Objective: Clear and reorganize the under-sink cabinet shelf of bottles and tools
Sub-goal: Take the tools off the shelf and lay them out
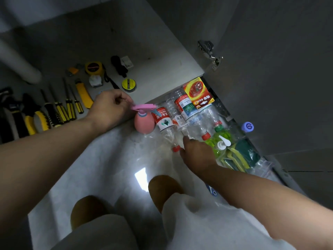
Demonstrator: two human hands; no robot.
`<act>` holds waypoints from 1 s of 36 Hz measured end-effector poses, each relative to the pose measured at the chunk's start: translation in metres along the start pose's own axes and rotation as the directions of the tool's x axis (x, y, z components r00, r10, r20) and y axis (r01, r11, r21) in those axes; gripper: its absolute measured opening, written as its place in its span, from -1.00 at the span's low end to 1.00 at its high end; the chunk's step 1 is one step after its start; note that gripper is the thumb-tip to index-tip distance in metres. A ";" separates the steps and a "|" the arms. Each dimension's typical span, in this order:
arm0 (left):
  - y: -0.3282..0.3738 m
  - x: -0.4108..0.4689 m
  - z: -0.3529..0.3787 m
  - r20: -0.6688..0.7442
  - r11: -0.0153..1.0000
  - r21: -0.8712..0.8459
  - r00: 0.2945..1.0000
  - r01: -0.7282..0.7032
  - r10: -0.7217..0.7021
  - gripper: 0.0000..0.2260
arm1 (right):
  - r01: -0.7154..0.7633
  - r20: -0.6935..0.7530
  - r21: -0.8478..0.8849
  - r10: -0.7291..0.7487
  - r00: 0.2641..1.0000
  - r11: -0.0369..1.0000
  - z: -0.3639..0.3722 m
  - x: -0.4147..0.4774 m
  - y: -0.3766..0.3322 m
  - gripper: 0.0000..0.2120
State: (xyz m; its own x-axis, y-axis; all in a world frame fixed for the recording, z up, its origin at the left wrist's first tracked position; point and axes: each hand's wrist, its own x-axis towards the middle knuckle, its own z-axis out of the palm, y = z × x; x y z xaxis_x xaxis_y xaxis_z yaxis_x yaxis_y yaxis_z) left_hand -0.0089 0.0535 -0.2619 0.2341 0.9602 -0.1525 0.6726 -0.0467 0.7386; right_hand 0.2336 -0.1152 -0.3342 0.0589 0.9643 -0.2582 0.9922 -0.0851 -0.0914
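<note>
Evidently we pinch the pink egg-shaped plastic spray bottle (144, 124) by its trigger head in our left hand's (110, 107) curled fingers, ending the bottle row beside the yellow-handled tools (68, 110), while our right hand's (196, 154) loosely extended fingers steady a clear plastic bottle (181, 127).

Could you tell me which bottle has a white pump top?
The green translucent bottle beside the right hand; the clear plastic bottles have screw caps, the pink bottle a trigger.
</note>
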 end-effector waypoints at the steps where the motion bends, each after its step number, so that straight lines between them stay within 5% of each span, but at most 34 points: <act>1: -0.001 0.002 0.001 -0.019 1.000 -0.008 1.000 0.005 -0.006 -0.82 | 0.036 -0.076 0.021 -0.035 0.996 0.999 -0.012 0.009 -0.007 -0.73; 7: -0.009 0.017 -0.002 -0.176 1.000 -0.015 0.984 0.022 -0.024 -0.81 | 0.255 -0.476 0.128 -0.166 0.863 0.958 -0.092 0.080 -0.043 -0.86; 10: -0.015 0.024 -0.006 -0.248 0.998 -0.007 0.967 0.065 -0.065 -0.82 | 0.299 -0.394 0.255 -0.184 0.901 0.919 -0.112 0.132 -0.055 -0.93; 13: -0.028 0.031 -0.011 -0.269 0.995 -0.045 0.958 0.087 -0.096 -0.84 | 0.311 -0.158 0.350 -0.271 0.949 0.884 -0.117 0.188 -0.071 -0.72; 19: -0.047 0.038 -0.014 -0.295 0.992 -0.091 0.949 0.092 -0.115 -0.85 | 0.370 0.064 0.235 -0.395 0.917 0.899 -0.094 0.253 -0.103 -0.41; 28: -0.047 0.060 -0.007 -0.283 0.935 -0.330 0.931 0.129 -0.228 -0.83 | 0.327 -0.138 0.301 -0.298 0.944 0.896 -0.085 0.240 -0.115 -0.56; 32: -0.033 0.068 -0.010 -0.144 0.834 -0.519 0.943 0.187 -0.301 -0.67 | 0.422 -0.273 0.580 -0.322 0.906 0.696 -0.104 0.229 -0.125 -0.50; 36: -0.026 0.071 -0.019 -0.072 0.610 -0.770 0.923 0.189 -0.378 -0.81 | 0.456 -0.235 0.681 -0.419 0.877 0.573 -0.116 0.228 -0.138 -0.36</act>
State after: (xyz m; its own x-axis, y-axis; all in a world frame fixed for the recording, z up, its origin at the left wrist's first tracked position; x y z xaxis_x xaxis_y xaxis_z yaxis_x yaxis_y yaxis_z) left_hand -0.0231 0.1277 -0.2792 -0.0887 0.9238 -0.3724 -0.0857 0.3654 0.9269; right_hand 0.1226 0.1450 -0.2690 -0.3384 0.9402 0.0381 0.5200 0.2206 -0.8252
